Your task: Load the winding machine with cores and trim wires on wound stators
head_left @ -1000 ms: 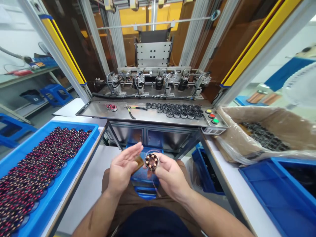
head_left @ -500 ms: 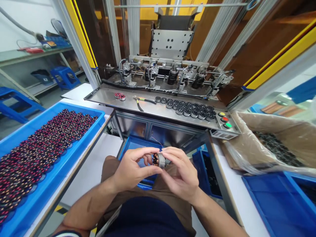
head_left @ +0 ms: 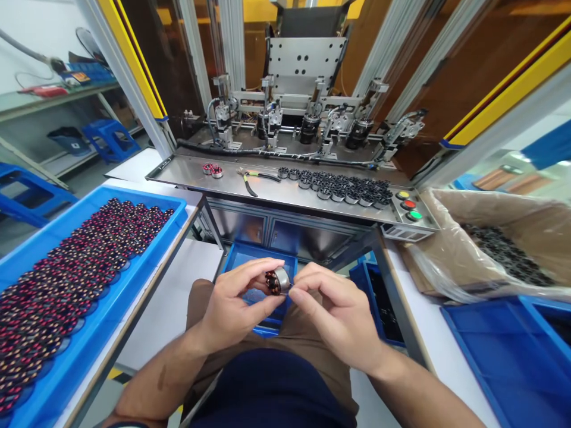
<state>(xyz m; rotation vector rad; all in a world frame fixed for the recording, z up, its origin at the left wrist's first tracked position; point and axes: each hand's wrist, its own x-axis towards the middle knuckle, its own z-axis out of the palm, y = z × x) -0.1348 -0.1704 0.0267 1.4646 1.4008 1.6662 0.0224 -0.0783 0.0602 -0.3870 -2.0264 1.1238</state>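
Note:
My left hand [head_left: 243, 300] is closed round a wound motor stator [head_left: 281, 279], gripping it between thumb and fingers above my lap. The stator has a silvery ring, with black insulation and copper windings facing left. My right hand [head_left: 334, 309] is closed in a pinch just right of the stator, thumb against forefinger. A thin wire [head_left: 288, 290] shows between the stator and those fingertips; its far end is hidden.
On the left, a blue tray [head_left: 185, 208] holds many wound stators. Cutting pliers [head_left: 250, 178], two red-wound stators [head_left: 213, 170] and rows of black stator cores [head_left: 343, 187] lie on the metal ledge before a winding machine [head_left: 307, 119]. Push buttons [head_left: 408, 205] and a plastic-lined carton [head_left: 446, 238] are right.
My right hand has come off the stator's side into a fingertip pinch. The stator has turned, showing more of its silvery ring. Upright parts on the machine now stand higher.

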